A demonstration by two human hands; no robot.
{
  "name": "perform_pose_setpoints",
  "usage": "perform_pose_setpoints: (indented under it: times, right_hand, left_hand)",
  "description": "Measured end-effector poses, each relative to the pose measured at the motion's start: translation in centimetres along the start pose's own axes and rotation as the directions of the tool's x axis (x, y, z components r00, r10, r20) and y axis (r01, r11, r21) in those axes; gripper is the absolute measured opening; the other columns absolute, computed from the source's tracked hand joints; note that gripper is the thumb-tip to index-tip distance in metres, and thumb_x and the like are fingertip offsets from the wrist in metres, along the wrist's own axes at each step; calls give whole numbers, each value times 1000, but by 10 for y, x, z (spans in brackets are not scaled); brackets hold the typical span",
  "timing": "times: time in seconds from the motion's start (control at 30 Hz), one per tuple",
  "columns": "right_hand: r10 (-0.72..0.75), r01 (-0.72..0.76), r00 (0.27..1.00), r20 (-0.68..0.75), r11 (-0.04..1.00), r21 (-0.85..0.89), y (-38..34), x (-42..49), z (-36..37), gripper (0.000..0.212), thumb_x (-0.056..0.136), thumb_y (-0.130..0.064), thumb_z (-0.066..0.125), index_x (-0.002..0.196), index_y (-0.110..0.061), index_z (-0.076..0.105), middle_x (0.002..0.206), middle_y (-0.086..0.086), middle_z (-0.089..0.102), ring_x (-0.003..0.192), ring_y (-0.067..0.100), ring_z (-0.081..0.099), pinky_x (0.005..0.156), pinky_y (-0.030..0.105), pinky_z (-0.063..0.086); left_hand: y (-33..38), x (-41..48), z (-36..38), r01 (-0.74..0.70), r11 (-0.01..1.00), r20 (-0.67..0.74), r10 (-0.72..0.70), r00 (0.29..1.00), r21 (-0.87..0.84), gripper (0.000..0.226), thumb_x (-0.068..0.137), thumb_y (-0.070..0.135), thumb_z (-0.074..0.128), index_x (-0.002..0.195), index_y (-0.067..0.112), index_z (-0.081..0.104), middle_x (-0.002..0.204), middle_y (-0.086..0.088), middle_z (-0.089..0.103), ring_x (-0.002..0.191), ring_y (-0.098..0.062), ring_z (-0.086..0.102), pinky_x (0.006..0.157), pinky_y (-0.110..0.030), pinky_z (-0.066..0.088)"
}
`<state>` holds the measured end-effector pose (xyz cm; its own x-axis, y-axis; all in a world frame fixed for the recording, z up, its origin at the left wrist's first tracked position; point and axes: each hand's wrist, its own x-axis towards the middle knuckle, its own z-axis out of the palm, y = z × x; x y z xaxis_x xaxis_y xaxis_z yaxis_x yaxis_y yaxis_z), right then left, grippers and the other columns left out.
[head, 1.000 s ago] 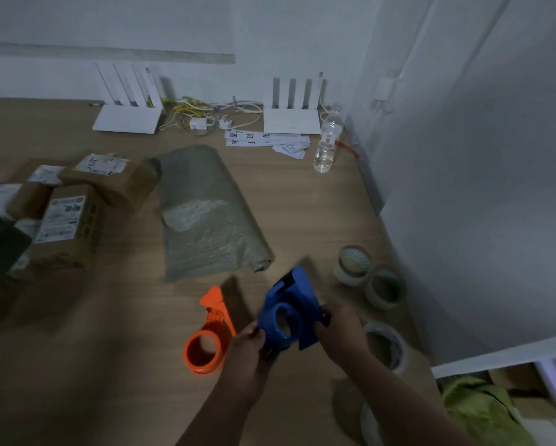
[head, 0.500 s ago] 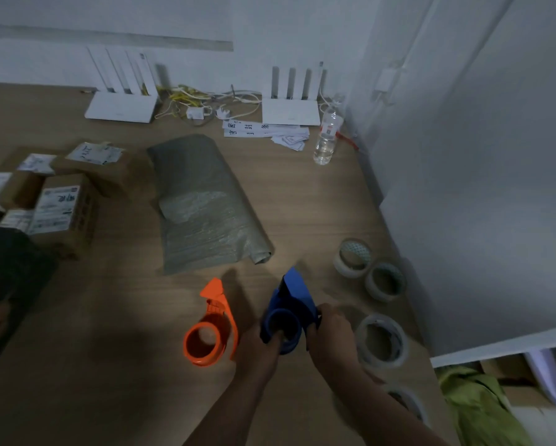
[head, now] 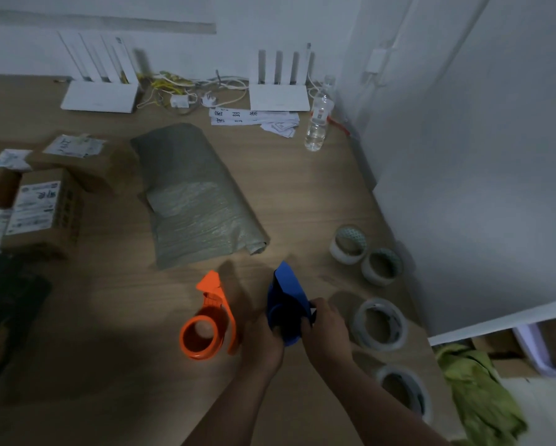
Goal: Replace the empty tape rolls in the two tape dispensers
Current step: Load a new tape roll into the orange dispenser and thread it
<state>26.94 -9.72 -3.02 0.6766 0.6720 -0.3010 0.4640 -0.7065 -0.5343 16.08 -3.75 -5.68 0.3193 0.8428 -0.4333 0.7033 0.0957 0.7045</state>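
Observation:
I hold a blue tape dispenser (head: 287, 300) upright over the wooden table (head: 109, 365), its pointed end facing away from me. My left hand (head: 263, 344) grips its round hub from the left and my right hand (head: 326, 326) grips it from the right. An orange tape dispenser (head: 210, 320) lies on the table just left of my hands. To the right lie two clear tape rolls (head: 380, 323) (head: 405, 392), and farther back two smaller white rolls (head: 349, 244) (head: 381, 267). The hub's inside is too dark to read.
A folded grey woven bag (head: 193, 201) lies mid-table. Cardboard parcels (head: 45, 207) sit at the left. Two white routers (head: 99, 94) (head: 280, 96), cables and paper slips line the back wall, with a water bottle (head: 318, 123) beside them. The table's right edge runs along a white panel.
The blue dispenser has turned from facing me side-on to edge-on and come lower. Both hands have closed in tighter around its hub. My view has tilted down slightly.

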Motion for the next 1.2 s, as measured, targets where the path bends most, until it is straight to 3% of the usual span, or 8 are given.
perform_pose_setpoints:
  times: [0.13, 0.3, 0.47, 0.57, 0.73, 0.87, 1.03, 1.2]
  right_hand:
    - [-30, 30, 999, -19, 1000, -8, 2, -7, -3, 44, 89, -36, 62, 130, -24, 50, 121, -2, 56, 104, 15, 59, 83, 28, 50]
    - [-45, 51, 993, -110, 997, 53, 7, -24, -13, 50, 87, -42, 64, 132, -25, 49, 121, -6, 54, 113, 11, 54, 92, 28, 49]
    - [-4, 23, 983, -182, 995, 101, 13, -41, -29, 50, 84, -40, 70, 128, -21, 54, 120, -4, 58, 108, 11, 57, 89, 25, 46]
    - [44, -14, 974, -222, 991, 133, 19, -51, -38, 49, 83, -39, 71, 126, -21, 55, 121, -3, 60, 106, 11, 57, 87, 26, 48]
    - [113, -69, 958, -264, 983, 170, 30, -62, -58, 50, 81, -30, 74, 126, -16, 57, 123, 3, 62, 110, 18, 59, 87, 24, 44]
    - [152, -84, 937, -316, 972, 218, 43, -71, -73, 48, 78, -27, 76, 121, -11, 61, 120, 9, 64, 111, 27, 60, 92, 34, 47]
    - [106, -43, 925, -364, 983, 178, 59, -76, -98, 41, 77, -25, 78, 114, -14, 65, 111, 5, 65, 104, 23, 62, 84, 22, 40]
    - [18, -14, 962, -272, 1000, 16, 84, -63, -118, 48, 76, -58, 57, 117, -34, 60, 112, -6, 68, 104, 17, 63, 89, 38, 53]
  left_hand:
    - [-9, 1, 0, 30, 999, -4, -30, 1000, -18, 40, 74, 31, 45, 111, 27, 60, 106, 0, 68, 97, -20, 66, 81, -42, 58]
    - [27, -36, -27, 18, 999, -7, -18, 1000, -45, 35, 87, 18, 54, 122, 20, 57, 110, 9, 54, 114, -18, 59, 84, -28, 45]
    - [35, -42, -30, -48, 989, 73, 59, 996, -140, 44, 95, 20, 51, 138, 22, 49, 141, 2, 53, 128, -14, 50, 104, -31, 41]
    - [42, -46, -29, -54, 966, 166, 98, 981, -252, 37, 97, 22, 48, 134, 25, 52, 135, 2, 59, 117, -9, 55, 97, -27, 44]
    - [56, -57, -30, -88, 956, 253, 161, 954, -280, 31, 96, 31, 50, 126, 28, 57, 116, 12, 64, 99, 2, 57, 78, -20, 43]
    - [66, -70, -23, -87, 951, 318, 185, 930, -296, 35, 97, 36, 49, 130, 26, 55, 123, 8, 63, 112, -6, 57, 92, -25, 44]
    - [82, -78, -5, -98, 955, 316, 188, 930, -278, 29, 97, 39, 48, 122, 30, 61, 119, 8, 66, 110, -8, 59, 91, -28, 46]
    - [98, -85, 20, -44, 952, 265, 128, 956, -303, 26, 95, 34, 49, 117, 31, 64, 115, 7, 68, 106, -8, 62, 88, -28, 49]
